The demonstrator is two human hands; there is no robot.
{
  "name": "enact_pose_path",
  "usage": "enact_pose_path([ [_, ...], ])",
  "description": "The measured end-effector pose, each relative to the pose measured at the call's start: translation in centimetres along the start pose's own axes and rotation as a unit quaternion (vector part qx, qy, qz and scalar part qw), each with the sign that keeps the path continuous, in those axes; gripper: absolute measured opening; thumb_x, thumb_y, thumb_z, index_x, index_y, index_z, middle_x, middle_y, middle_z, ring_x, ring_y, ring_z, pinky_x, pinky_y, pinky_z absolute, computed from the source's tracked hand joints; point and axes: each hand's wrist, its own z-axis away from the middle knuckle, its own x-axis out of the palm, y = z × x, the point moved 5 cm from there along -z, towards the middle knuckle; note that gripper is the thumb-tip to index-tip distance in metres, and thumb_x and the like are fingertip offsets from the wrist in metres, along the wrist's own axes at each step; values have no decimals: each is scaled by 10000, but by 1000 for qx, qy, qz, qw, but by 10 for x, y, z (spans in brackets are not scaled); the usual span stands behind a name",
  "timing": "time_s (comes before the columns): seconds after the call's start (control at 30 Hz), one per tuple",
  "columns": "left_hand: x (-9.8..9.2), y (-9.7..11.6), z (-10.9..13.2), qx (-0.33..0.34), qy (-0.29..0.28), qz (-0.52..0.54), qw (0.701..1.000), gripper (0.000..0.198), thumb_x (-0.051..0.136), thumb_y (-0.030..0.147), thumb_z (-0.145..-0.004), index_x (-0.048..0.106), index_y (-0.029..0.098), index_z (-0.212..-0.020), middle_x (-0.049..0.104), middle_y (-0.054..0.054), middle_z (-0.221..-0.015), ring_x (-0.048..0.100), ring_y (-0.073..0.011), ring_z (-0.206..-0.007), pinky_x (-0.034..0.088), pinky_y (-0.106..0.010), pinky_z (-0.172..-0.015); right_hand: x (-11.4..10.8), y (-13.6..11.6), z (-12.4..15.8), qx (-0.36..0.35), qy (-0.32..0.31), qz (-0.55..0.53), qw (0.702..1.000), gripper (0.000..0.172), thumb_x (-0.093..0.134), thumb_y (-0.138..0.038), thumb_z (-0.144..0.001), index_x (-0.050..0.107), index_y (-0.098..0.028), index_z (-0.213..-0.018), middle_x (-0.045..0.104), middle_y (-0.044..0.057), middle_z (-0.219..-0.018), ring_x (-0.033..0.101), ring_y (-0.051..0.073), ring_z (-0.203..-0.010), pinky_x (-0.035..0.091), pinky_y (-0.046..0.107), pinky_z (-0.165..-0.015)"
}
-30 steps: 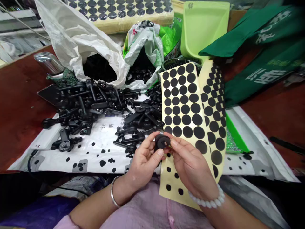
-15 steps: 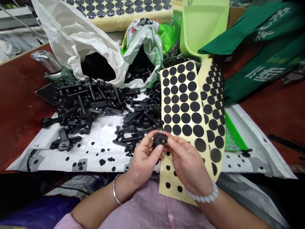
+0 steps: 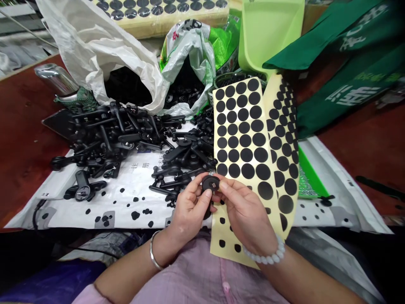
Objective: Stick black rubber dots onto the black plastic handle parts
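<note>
Round black piece [image 3: 210, 183] by the dotted sheet's [image 3: 239, 134] left edge: faces staggered a second ago, now nearly overlapping, alignment close to my eye, left hand [image 3: 190, 204] curled round it, right hand [image 3: 248, 213] pinching its rim.

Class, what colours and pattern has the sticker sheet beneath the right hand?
The sticker sheet is pale yellow with rows of black discs; head view.

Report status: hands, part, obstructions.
Left hand, right hand: both pinching round black part. Dotted yellow sheet under right hand. Nothing visibly blocking the part.
</note>
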Motion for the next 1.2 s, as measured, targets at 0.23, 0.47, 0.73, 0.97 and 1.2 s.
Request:
enact_pose_path([
  [0.23, -3, -2, 1, -25, -20, -16, 999, 490, 543, 351, -869, 444, 121, -1290, 688, -39, -755, 618, -98, -571, 531, -191, -548, -4, -2, -2, -42, 3, 79, 996, 295, 699, -393, -778, 651, -161, -955, 595, 74, -955, 526, 165, -728, 476, 290, -603],
  [0.47, -4, 1, 2, -24, -15, -15, 999, 491, 542, 384, -865, 470, 135, -1283, 702, -50, -801, 627, -104, -562, 527, -195, -533, -4, -17, -3, -127, 28, 185, 974, 164, 666, -328, -792, 629, -174, -748, 546, 90, -1177, 545, 235, -1026, 459, 354, -850],
  [0.73, -6, 1, 2, -29, 8, 27, 999, 528, 589, 415, -829, 486, 137, -1265, 702, -79, -879, 657, -141, -620, 516, -210, -510, 6, -28, 6, -216, 24, 303, 928, 125, 532, -268, -863, 636, -201, -845, 529, 106, -1180, 455, 253, -1185, 422, 430, -980],
  [0.97, -10, -2, 1, -1, 10, 31, 999, 423, 541, 365, -872, 496, 170, -1245, 704, -65, -930, 674, -153, -729, 554, -240, -629, 17, -26, 23, -356, -2, 511, 782, 263, 414, -201, -915, 571, -125, -1111, 361, 178, -1370, 367, 309, -1260, 371, 513, -1007],
  [1.2, -16, -4, 2, 14, 4, 10, 1000, 407, 499, 353, -900, 479, 179, -1267, 682, -18, -725, 616, -118, -599, 515, -225, -583, 24, -18, 27, -391, 27, 678, 622, 389, 375, -167, -897, 505, -30, -1237, 253, 261, -1441, 352, 412, -1255, 298, 591, -982],
])
